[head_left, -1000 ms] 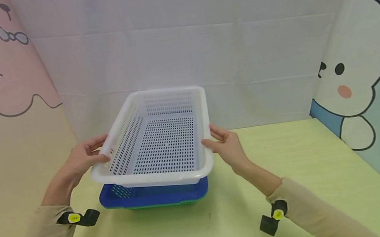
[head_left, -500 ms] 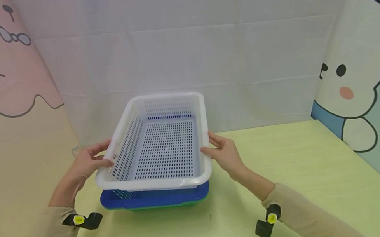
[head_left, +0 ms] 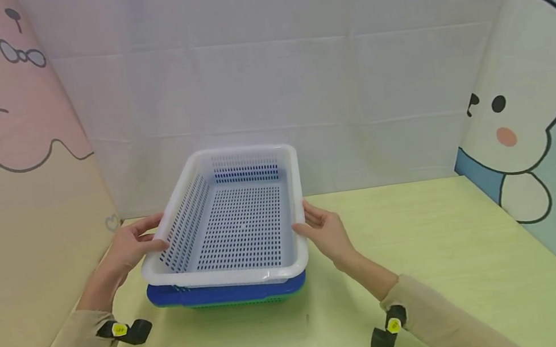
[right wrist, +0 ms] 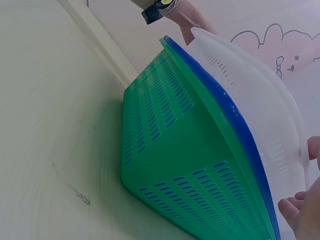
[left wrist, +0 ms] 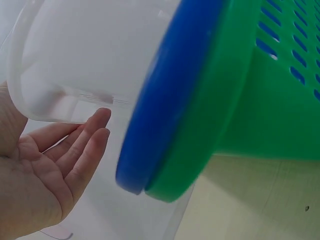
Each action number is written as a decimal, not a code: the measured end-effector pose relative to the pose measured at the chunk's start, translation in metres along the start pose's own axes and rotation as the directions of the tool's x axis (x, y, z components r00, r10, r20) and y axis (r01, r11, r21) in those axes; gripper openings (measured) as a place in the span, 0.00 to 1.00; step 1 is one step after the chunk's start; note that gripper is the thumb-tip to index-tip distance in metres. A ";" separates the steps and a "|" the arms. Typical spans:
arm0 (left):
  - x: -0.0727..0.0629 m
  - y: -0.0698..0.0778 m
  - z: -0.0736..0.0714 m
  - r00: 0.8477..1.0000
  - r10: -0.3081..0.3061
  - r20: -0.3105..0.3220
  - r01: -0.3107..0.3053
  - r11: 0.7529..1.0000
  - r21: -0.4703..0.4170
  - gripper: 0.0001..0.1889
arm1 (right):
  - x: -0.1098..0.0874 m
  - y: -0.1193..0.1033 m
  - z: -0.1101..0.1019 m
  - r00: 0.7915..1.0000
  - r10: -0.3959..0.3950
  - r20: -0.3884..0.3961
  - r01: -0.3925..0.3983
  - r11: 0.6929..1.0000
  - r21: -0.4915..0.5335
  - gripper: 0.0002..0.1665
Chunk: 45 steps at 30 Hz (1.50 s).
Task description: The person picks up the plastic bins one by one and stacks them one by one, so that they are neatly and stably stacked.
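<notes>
A white plastic basket point(head_left: 243, 229) with slotted walls is held by its two long sides, partly sunk into a blue basket point(head_left: 227, 292). The blue one sits nested in a green basket point(right wrist: 165, 145) that stands on the table. My left hand point(head_left: 129, 245) pinches the white rim on the left, thumb on top and fingers beneath. On the opposite side my right hand point(head_left: 330, 233) grips the rim the same way. In the right wrist view the white basket's rim stands above the blue rim, with part of its wall showing between.
The pale green tabletop point(head_left: 420, 249) stretches to the right and in front of the stack. A white cloth wall point(head_left: 268, 83) rises behind the baskets. Cartoon-printed panels point(head_left: 523, 157) flank both sides of the table.
Both hands have lowered the white basket further down into the blue one. The blue and green baskets have stayed in place.
</notes>
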<state>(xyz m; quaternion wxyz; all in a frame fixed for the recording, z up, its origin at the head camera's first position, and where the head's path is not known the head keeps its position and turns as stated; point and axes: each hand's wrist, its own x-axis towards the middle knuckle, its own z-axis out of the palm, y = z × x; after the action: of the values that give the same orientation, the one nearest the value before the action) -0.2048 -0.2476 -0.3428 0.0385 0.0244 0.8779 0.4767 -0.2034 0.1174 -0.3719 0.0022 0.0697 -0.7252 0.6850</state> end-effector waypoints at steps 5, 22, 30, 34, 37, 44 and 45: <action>0.000 -0.004 0.003 1.000 0.008 -0.017 -0.008 1.000 0.002 0.36 | 0.000 0.005 0.001 1.000 -0.007 0.005 0.007 1.000 -0.007 0.35; -0.004 -0.018 0.010 0.999 0.025 -0.021 -0.024 0.999 0.039 0.34 | -0.002 0.015 0.006 1.000 -0.013 0.006 0.013 1.000 -0.005 0.34; -0.006 -0.025 0.014 0.999 0.029 -0.032 -0.027 0.999 0.047 0.34 | -0.004 0.022 0.008 1.000 -0.006 0.011 0.007 0.999 -0.037 0.33; -0.007 -0.026 0.016 0.999 0.022 -0.032 -0.020 0.999 0.037 0.34 | -0.004 0.023 0.009 1.000 -0.017 0.007 0.017 0.999 -0.038 0.33; -0.007 -0.025 0.016 0.999 0.020 -0.034 -0.019 0.999 0.035 0.35 | -0.004 0.023 0.009 1.000 -0.028 0.006 0.028 0.999 -0.024 0.34; -0.005 -0.024 0.013 1.000 0.018 -0.025 -0.017 0.999 0.038 0.36 | -0.005 0.022 0.010 0.999 -0.053 0.009 0.053 0.999 0.005 0.34; -0.005 -0.023 0.011 1.000 0.018 -0.021 -0.017 0.999 0.037 0.36 | -0.004 0.021 0.010 0.999 -0.051 0.007 0.051 0.999 0.004 0.34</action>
<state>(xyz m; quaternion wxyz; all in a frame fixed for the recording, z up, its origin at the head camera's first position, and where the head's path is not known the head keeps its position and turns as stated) -0.1993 -0.2511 -0.3682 0.0244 0.0275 0.8867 0.4609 -0.2005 0.1088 -0.3941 0.0173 0.0907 -0.7219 0.6858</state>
